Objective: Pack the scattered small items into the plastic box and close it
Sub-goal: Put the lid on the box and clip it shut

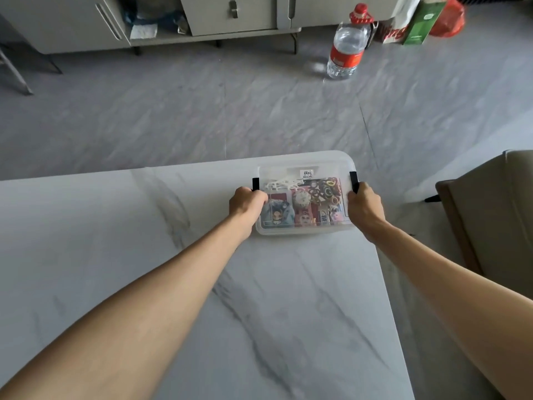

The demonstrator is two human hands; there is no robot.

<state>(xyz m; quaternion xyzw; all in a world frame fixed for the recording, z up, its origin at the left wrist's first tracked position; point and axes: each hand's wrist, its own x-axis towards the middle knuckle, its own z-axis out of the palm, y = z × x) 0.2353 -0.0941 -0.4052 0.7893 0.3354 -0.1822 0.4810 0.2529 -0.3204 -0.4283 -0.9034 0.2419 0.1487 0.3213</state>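
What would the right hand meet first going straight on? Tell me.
The black latch on the right side of the plastic box; the right hand seems to touch it, though depth is unclear.

The plastic box (302, 226) sits at the table's (144, 255) far right corner, a hand at each end.

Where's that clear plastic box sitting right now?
In the head view, the plastic box sits on the table at its far right corner, gripped at each end by the left hand and the right hand.
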